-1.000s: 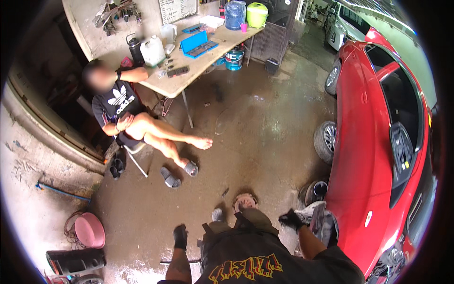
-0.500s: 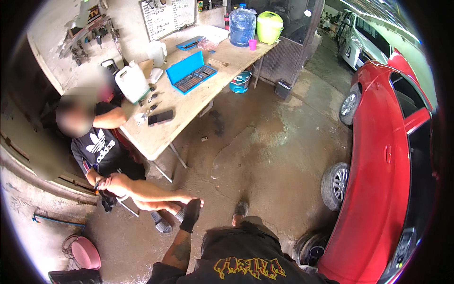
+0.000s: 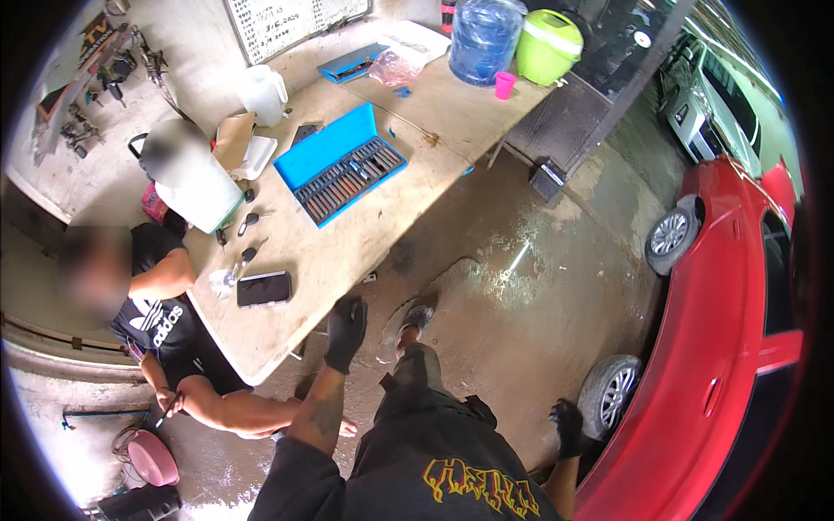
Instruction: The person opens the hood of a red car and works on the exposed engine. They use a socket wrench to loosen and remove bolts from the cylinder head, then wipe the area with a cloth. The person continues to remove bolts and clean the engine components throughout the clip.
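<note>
My left hand (image 3: pixel 347 334), in a dark glove, hangs beside the near edge of the work table (image 3: pixel 261 347), with no tool visible in it. Its fingers are loosely bent and partly turned from view. On the right, my gloved right hand (image 3: pixel 567 427) is by the wheel (image 3: pixel 611 395) of the red car (image 3: pixel 695 417), its fingers apart and nothing seen in them. Lying open on the table is a blue case (image 3: pixel 334 143) with rows of dark sockets (image 3: pixel 347 182). A phone (image 3: pixel 264 289) rests near the table's corner, close to key fobs (image 3: pixel 248 224).
A seated person (image 3: pixel 156 304) at the left holds a thin dark object and stretches a leg toward me. The table also bears a white jug (image 3: pixel 195 187), a blue water bottle (image 3: pixel 482 43), a green container (image 3: pixel 549 48) and a pink cup (image 3: pixel 505 85). Wet floor (image 3: pixel 486 286) lies ahead.
The table and socket case appear nearer and larger. My left hand has moved up beside the table edge, and my right hand has come into view. The seated person's leg is lower.
</note>
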Demonstrator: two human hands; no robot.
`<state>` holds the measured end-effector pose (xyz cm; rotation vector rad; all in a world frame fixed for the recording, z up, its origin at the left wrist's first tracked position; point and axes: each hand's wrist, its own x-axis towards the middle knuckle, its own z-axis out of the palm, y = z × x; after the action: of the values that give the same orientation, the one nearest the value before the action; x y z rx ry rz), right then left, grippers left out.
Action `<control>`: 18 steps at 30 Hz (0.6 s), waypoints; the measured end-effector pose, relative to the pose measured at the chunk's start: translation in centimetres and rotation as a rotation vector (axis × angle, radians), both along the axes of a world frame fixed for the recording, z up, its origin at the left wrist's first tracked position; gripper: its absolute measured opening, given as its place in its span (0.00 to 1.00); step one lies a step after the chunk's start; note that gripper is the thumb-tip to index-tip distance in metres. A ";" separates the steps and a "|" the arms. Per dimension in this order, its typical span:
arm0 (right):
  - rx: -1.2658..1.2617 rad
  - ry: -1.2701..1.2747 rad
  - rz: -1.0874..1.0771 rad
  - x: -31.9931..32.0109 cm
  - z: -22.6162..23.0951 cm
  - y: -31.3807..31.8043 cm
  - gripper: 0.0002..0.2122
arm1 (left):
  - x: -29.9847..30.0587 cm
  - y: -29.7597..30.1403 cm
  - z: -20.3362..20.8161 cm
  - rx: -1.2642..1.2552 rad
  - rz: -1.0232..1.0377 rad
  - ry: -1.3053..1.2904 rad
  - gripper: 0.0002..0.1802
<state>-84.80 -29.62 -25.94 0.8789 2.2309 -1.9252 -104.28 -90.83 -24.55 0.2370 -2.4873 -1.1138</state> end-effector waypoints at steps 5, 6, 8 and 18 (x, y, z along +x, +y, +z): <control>-0.242 -0.213 0.061 -2.5 1.3 -6.3 0.13 | -19.3 -4.6 2.3 -0.126 -0.001 0.108 0.16; -0.258 -0.301 0.056 -4.3 4.4 -9.2 0.14 | -22.4 -5.7 2.7 -0.247 -0.008 0.125 0.16; -0.429 -0.443 -0.049 -4.1 3.5 -8.9 0.15 | -28.3 -6.7 2.3 -0.212 -0.030 -0.029 0.17; -0.232 -0.582 -0.234 -2.0 3.5 -9.9 0.16 | -39.4 -11.4 -3.3 -0.270 -0.164 -0.075 0.28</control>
<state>-86.76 -39.56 -22.47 1.4770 1.5977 -1.6667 -143.70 -102.22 -27.82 -0.0039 -2.7288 -0.8281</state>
